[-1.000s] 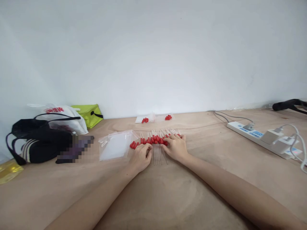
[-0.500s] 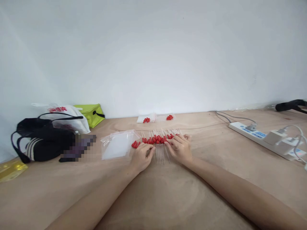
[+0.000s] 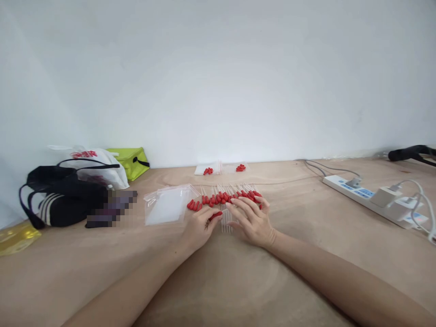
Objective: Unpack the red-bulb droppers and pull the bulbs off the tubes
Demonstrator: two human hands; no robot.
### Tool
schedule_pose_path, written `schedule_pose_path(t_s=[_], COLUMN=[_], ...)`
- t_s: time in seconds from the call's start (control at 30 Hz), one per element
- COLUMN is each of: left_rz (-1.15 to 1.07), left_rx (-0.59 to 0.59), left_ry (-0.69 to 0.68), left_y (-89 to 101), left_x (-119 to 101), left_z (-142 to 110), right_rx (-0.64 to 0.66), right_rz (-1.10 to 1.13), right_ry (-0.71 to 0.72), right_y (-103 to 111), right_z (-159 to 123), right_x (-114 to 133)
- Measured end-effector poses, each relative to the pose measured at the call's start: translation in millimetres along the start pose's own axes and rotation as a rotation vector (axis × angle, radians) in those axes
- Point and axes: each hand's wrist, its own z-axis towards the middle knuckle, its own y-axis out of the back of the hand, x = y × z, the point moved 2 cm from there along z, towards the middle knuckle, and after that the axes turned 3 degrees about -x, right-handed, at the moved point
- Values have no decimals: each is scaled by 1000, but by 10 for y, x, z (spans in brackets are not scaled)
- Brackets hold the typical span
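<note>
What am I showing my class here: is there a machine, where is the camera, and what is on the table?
There is no machine: a person works bare-handed. The camera is worn on the head, looking forward and down. The left hand pinches a red piece; the spread right hand is at a row of red-ended sticks. The table also bears clear bags left of the row, a power strip at the right, and a green bag at the back left.

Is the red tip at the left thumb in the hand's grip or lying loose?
In its grip: the red tip shows pinched between thumb and fingers of the left hand.
</note>
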Motion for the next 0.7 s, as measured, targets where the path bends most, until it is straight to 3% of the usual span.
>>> schedule_pose_path(t_s=[0.1,0.33,0.7], left_rz=[53,114,138], left_rx=[15,4,43], left_ry=[-143,-215,-400], left_y=[61,170,284], left_x=[22,54,-42], left_z=[-74,-209,-281], right_rx=[90,198,127], right_rz=[52,158,245], right_ry=[87,112,188], right_y=[-55,-113,46], right_z=[-14,-7,-35], right_x=[5,107,165])
